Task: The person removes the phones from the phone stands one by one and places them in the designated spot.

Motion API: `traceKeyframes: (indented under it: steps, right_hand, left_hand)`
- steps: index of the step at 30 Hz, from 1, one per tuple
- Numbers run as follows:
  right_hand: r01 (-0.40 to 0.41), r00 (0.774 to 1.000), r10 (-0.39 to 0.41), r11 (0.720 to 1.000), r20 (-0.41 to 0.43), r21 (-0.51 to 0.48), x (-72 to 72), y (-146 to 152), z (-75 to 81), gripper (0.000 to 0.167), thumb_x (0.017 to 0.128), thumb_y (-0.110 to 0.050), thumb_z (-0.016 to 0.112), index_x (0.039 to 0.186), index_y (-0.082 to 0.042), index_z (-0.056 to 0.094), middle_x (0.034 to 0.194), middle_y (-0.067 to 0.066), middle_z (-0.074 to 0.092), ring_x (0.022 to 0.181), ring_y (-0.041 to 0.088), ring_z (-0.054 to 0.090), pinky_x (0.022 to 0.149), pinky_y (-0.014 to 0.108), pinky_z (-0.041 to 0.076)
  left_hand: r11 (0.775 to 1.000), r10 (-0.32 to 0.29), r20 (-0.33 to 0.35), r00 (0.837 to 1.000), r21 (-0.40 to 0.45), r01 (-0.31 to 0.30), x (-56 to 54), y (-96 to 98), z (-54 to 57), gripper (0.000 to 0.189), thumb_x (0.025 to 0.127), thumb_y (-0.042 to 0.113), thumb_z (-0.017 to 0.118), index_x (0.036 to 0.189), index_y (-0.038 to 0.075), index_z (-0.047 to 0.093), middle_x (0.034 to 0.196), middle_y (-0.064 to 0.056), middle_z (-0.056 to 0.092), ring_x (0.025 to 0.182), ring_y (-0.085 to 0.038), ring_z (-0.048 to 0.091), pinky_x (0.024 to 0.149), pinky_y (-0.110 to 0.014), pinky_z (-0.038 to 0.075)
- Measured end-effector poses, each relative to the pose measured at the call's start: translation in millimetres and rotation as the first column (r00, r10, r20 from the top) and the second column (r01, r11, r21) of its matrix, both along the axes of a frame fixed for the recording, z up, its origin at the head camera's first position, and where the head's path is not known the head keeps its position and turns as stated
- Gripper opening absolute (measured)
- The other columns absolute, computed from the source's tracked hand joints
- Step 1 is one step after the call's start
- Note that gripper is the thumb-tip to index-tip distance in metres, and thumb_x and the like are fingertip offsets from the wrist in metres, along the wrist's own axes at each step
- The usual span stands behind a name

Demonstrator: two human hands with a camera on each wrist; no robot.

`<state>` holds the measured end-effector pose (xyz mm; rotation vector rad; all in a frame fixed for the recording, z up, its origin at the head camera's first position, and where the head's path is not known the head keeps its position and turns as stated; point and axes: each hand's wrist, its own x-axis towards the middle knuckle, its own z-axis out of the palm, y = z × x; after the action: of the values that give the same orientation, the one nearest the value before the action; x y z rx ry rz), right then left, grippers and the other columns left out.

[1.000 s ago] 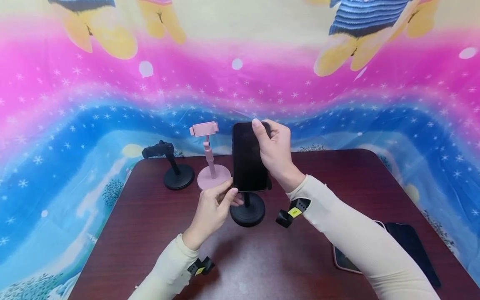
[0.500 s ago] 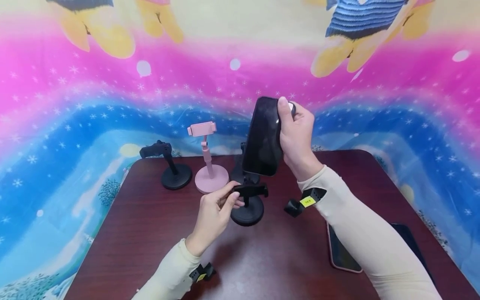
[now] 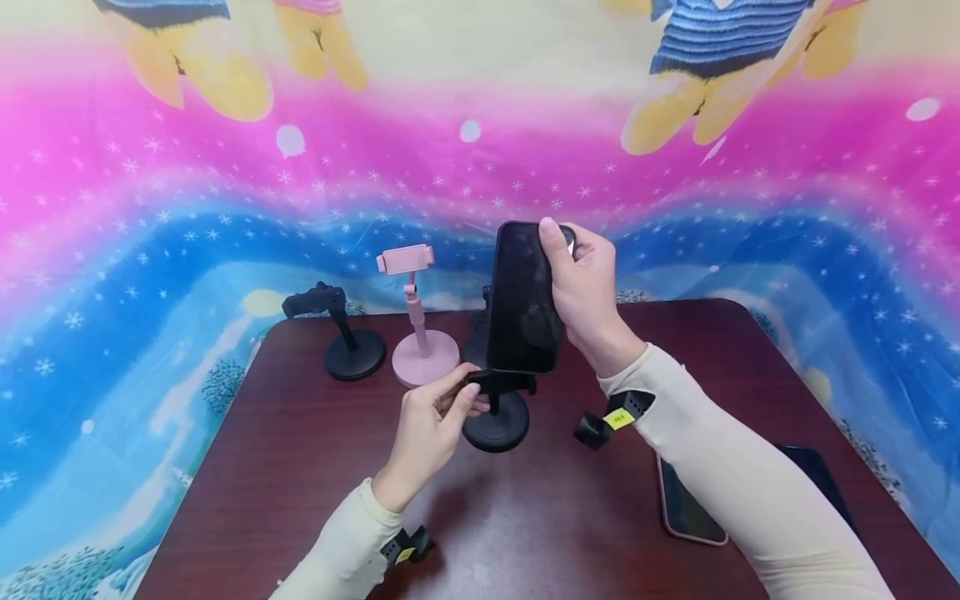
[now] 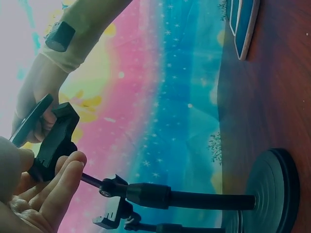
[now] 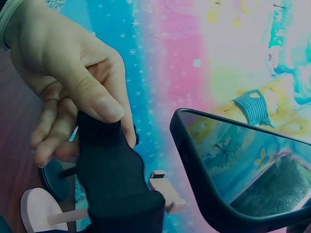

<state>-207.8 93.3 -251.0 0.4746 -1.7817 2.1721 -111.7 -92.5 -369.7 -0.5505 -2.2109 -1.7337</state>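
Observation:
My right hand [image 3: 592, 292] grips a black smartphone [image 3: 521, 300] by its right edge, thumb over the screen. The phone stands nearly upright and, in the head view, its lower end overlaps the clamp [image 3: 517, 383] of a black phone stand. In the right wrist view, a gap shows between the phone [image 5: 233, 184] and the clamp [image 5: 116, 170]. My left hand [image 3: 427, 429] pinches the left end of this clamp between thumb and fingers. Below it, the stand's round base [image 3: 497, 425] rests on the table.
Left of it stand a pink phone stand [image 3: 426, 358] and a black one [image 3: 355, 354]. Another black stand [image 3: 476, 333] is partly hidden behind the phone. Under my right forearm lie a pink-edged phone [image 3: 690, 508] and a dark phone [image 3: 817, 475] on the table [image 3: 300, 467].
The phone has gone up and right from in front of the clamp, uncovering it, then come partway back down with my right hand. My left hand has stayed at the clamp's left end.

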Motion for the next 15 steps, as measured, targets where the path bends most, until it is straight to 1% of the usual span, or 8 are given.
traceKeyframes:
  steps: [4,7,15]
  right_hand:
    - [-0.024,1.0,0.024,1.0,0.017,0.019,1.9,0.8,-1.8,0.028,0.104,-0.023,0.057,0.082,-0.014,0.07,0.068,-0.005,0.072,0.06,0.009,0.071,0.058,0.026,0.061]
    - [-0.035,0.999,0.034,0.999,0.014,0.025,3.4,1.7,-2.7,0.027,0.104,-0.021,0.057,0.082,-0.014,0.071,0.069,-0.005,0.073,0.061,0.009,0.072,0.059,0.027,0.061]
    - [-0.004,1.0,0.005,1.0,-0.008,0.031,9.1,3.3,-2.1,0.025,0.104,-0.021,0.058,0.087,-0.01,0.072,0.071,-0.005,0.073,0.063,0.009,0.072,0.06,0.025,0.061]
  left_hand:
    - [1.0,0.0,0.005,1.0,0.001,0.0,0.2,0.4,0.8,0.03,0.101,0.01,0.062,0.127,-0.004,0.065,0.109,-0.021,0.075,0.08,-0.025,0.078,0.076,-0.026,0.064]
    - [1.0,0.002,0.015,1.0,0.007,-0.002,0.3,0.5,0.8,0.031,0.1,0.009,0.062,0.128,-0.005,0.065,0.11,-0.022,0.075,0.08,-0.026,0.077,0.077,-0.026,0.064]
    - [1.0,0.01,0.036,0.999,0.015,-0.01,0.2,0.9,-0.4,0.033,0.1,0.008,0.062,0.129,-0.008,0.063,0.11,-0.024,0.074,0.08,-0.027,0.077,0.078,-0.026,0.064]
